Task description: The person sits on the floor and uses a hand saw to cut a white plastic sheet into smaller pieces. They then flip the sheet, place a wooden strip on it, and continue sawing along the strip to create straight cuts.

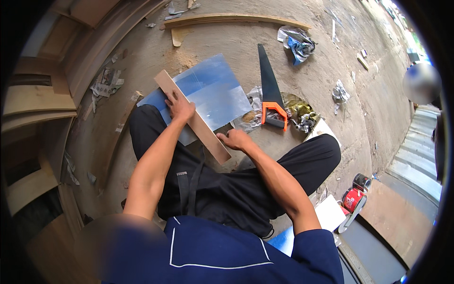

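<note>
Grasping a wooden board (204, 132) with the left hand (180, 108), pressing over its far half. Curling the right hand (236, 139) at the board's edge toward its near end, leaving it impossible to tell a pinch from a touch. Holding the board slantwise across a blue sheet (215, 94) on the floor (222, 40). Having an orange-handled saw (271, 80) lying right of the sheet, amid crumpled wrapping (302, 113), and a wooden strip (236, 19) beyond.
</note>
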Available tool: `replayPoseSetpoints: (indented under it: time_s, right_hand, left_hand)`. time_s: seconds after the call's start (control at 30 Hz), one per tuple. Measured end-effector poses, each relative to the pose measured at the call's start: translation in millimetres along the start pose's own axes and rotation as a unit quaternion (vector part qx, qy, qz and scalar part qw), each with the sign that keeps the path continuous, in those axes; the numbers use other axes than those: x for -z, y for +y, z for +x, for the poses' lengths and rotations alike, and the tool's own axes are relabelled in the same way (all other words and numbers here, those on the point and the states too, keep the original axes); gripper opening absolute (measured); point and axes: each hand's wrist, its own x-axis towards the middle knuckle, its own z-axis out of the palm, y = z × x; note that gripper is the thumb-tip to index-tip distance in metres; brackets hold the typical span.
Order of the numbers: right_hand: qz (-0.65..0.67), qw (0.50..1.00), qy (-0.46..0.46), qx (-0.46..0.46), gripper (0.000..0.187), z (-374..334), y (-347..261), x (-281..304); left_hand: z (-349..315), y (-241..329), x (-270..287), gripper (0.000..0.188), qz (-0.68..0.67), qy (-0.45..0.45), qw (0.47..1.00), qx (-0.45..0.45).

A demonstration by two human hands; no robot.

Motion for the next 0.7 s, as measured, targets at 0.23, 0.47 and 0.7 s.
replayPoseSetpoints:
  time_s: [0.23, 0.47, 0.7]
  right_hand:
    - [-0.030, 0.996, -0.022, 0.085, 0.074, 13, 6, -43]
    - [0.103, 0.989, -0.036, 0.096, 0.052, 10, 28, -50]
    - [0.145, 0.988, -0.006, 0.045, 0.061, 1, 18, -44]
  left_hand:
    - [-15, 20, -24, 0.084, 0.182, -0.047, 0.961, -0.201]
    - [-77, 55, -57, 0.083, 0.016, -0.366, 0.911, -0.190]
    - [-44, 32, -34, 0.074, 0.070, -0.035, 0.942, -0.325]
